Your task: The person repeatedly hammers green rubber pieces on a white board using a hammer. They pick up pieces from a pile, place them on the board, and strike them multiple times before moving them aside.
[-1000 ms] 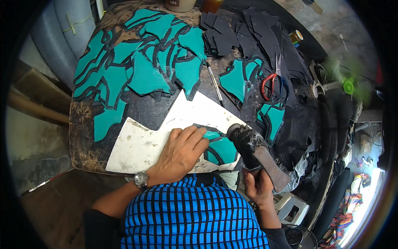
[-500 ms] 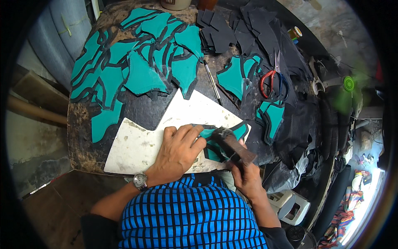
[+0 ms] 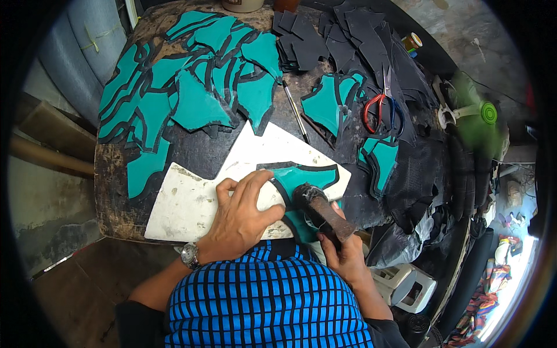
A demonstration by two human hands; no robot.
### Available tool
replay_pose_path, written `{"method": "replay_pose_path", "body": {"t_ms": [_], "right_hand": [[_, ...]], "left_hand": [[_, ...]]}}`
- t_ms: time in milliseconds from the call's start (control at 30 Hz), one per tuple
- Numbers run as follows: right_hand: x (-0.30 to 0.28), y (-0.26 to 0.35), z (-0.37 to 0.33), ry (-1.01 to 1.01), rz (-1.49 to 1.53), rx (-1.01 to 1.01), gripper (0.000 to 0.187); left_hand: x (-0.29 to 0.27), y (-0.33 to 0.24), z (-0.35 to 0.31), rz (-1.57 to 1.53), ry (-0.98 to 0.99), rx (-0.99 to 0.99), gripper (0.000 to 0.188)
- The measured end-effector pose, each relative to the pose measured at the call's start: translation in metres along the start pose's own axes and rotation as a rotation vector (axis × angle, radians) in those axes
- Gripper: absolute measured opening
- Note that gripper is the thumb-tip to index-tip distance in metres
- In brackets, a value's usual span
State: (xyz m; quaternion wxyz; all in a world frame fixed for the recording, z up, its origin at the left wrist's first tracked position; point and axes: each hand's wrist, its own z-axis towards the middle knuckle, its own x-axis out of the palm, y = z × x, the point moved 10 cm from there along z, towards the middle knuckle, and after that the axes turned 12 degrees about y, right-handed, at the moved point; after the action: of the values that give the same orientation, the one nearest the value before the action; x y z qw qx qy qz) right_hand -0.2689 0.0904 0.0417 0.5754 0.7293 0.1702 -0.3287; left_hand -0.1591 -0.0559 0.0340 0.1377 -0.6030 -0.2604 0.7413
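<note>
My left hand (image 3: 241, 217) lies flat on a white board (image 3: 191, 200), its fingertips pressing the edge of a teal piece with a black border (image 3: 301, 174). My right hand (image 3: 342, 249) grips the wooden handle of a dark hammer (image 3: 316, 206), whose head rests on that teal piece near its lower edge. A watch sits on my left wrist. My blue and black checked shirt fills the lower middle and hides the near table edge.
Several teal pieces with black borders (image 3: 197, 98) are spread over the worn round table (image 3: 116, 209). Black cut pieces (image 3: 342, 40) are piled at the back. Red-handled scissors (image 3: 377, 107), a pen (image 3: 296, 110) and more teal pieces (image 3: 380, 159) lie to the right. A plastic stool (image 3: 403, 284) stands lower right.
The hammer has swung from the right edge of the board down onto the teal piece. My left hand stays on the board, holding the piece.
</note>
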Motion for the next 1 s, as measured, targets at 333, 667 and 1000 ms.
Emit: {"method": "replay_pose_path", "body": {"t_ms": [333,667,1000], "right_hand": [[-0.006,0.016,-0.005,-0.053,-0.060,-0.123,0.064],[0.009,0.020,0.005,0.132,-0.032,-0.156,0.083],[0.013,0.022,0.011,0.237,-0.111,-0.129,0.077]], "left_hand": [[-0.007,-0.005,-0.030,0.057,-0.061,0.092,0.011],[-0.007,-0.003,-0.031,0.046,-0.090,0.097,0.006],[-0.012,-0.008,-0.037,0.126,-0.187,0.134,0.006]]}}
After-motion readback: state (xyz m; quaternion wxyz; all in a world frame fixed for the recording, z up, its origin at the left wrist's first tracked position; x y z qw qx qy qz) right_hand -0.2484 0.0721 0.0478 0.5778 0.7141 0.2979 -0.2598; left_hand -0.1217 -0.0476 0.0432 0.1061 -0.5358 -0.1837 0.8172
